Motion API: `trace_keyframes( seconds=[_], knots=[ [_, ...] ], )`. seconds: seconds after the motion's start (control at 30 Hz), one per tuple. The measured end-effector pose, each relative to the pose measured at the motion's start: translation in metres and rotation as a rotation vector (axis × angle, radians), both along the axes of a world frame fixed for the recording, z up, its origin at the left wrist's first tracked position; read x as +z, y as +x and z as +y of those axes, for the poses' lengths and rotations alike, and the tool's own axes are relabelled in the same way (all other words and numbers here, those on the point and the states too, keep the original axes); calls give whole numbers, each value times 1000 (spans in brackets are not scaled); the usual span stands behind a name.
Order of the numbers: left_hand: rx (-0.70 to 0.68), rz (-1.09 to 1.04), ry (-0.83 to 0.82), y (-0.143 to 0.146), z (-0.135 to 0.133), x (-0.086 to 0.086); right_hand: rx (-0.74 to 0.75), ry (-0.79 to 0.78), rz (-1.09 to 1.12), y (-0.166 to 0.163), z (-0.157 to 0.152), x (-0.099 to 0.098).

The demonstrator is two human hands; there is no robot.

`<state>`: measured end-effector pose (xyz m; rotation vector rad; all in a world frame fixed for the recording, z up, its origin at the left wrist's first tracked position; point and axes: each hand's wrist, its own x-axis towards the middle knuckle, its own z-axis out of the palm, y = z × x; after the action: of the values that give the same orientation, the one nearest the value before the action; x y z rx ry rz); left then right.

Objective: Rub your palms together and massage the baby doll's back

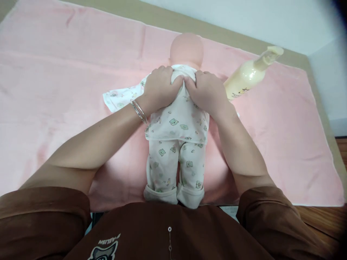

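Observation:
A baby doll (pixel 175 124) lies lengthwise in front of me, its bald head (pixel 187 48) at the far end and no face showing. It wears a white top and white trousers with small green animal prints. My left hand (pixel 162 86) grips the doll's upper back at the left shoulder, with its fingers curled over the side. On the right shoulder, my right hand (pixel 207 90) holds on the same way. Both thumbs rest close together on the cloth below the neck. The left sleeve (pixel 119 99) lies stretched out flat; my right forearm hides most of the other sleeve.
Beneath the doll spreads a pink cloth (pixel 67 65) over a tan surface (pixel 230 34). A cream-coloured pump bottle (pixel 245 77) stands just beyond my right hand. A white wall (pixel 257 18) rises behind. Wooden boards (pixel 320 220) show at the lower right.

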<state>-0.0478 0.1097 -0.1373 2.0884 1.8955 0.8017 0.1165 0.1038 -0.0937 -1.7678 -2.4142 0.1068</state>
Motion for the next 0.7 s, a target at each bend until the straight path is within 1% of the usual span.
trace_keyframes(
  seconds=[0.07, 0.13, 0.23, 0.4, 0.6, 0.7],
  knots=[
    [34, 24, -31, 3, -4, 4, -17, -87, 102, 4, 9, -3],
    [56, 35, -64, 5, -6, 7, -22, -113, 156, 6, 14, -7],
    [54, 7, -65, 5, -6, 9, -49, -69, 178, 7, 17, -15],
    [25, -44, -16, 2, -3, 5, -67, -33, 213, 7, 21, -27],
    [25, 2, -36, 2, -5, 8, -64, -9, 236, 7, 22, -29],
    [31, 27, -26, 3, -4, 5, -63, -3, 227, 7, 21, -28]
  ],
)
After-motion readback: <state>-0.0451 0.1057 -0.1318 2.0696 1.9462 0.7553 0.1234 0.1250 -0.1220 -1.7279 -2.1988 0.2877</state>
